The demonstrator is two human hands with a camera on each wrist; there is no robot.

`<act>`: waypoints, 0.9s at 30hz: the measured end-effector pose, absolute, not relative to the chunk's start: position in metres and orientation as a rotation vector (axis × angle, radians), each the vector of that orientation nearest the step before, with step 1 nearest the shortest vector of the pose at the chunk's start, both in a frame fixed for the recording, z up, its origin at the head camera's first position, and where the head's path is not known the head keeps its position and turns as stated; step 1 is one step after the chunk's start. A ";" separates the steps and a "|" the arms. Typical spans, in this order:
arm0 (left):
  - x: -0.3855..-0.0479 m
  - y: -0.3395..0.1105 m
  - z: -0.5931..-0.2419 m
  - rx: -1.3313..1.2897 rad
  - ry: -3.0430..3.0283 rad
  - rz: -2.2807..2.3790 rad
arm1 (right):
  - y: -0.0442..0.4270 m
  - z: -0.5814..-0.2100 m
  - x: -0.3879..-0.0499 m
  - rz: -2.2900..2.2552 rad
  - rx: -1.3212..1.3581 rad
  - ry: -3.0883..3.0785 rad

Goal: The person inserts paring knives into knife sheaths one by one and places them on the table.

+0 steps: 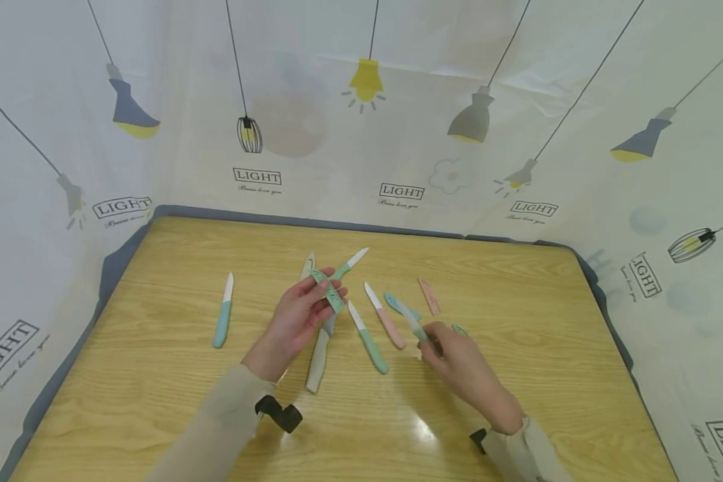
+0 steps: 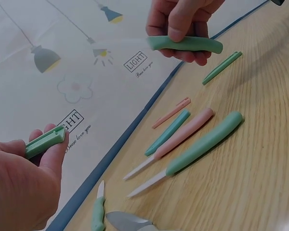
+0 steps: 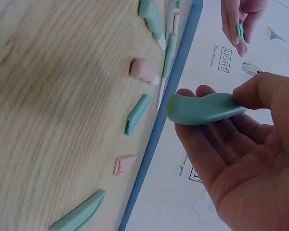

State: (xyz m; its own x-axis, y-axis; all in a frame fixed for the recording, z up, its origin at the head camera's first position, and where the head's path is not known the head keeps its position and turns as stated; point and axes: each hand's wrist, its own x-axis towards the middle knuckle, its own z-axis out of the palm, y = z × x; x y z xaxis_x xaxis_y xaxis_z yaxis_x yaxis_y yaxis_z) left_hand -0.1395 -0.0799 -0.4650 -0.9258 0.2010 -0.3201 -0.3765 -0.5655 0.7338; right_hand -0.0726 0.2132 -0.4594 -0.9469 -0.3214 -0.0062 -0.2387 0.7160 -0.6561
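My left hand [image 1: 298, 314] pinches a green knife sheath [image 1: 328, 292] between thumb and fingers, raised above the table. In my right hand [image 1: 458, 361] is a paring knife with a green handle [image 2: 188, 44], its pale blade [image 1: 408, 316] pointing away toward the upper left. The hands are apart. Below and between them lie a green-handled knife [image 1: 369, 345] and a pink-handled knife [image 1: 385, 316]. Beneath my left hand is a larger knife with a cream handle [image 1: 317, 365], partly hidden. Another green-handled knife [image 1: 349, 263] lies just beyond the left fingers.
A blue-handled knife [image 1: 223, 314] lies alone on the left. A blue sheath [image 1: 395, 304], a pink sheath [image 1: 429, 296] and a green sheath [image 2: 222, 68] lie on the right side. A printed curtain [image 1: 313, 194] rises behind the wooden table [image 1: 518, 288].
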 end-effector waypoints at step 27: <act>-0.136 -0.057 -0.463 -0.335 1.153 2.601 | 0.179 -0.465 -0.069 -1.434 -0.374 2.631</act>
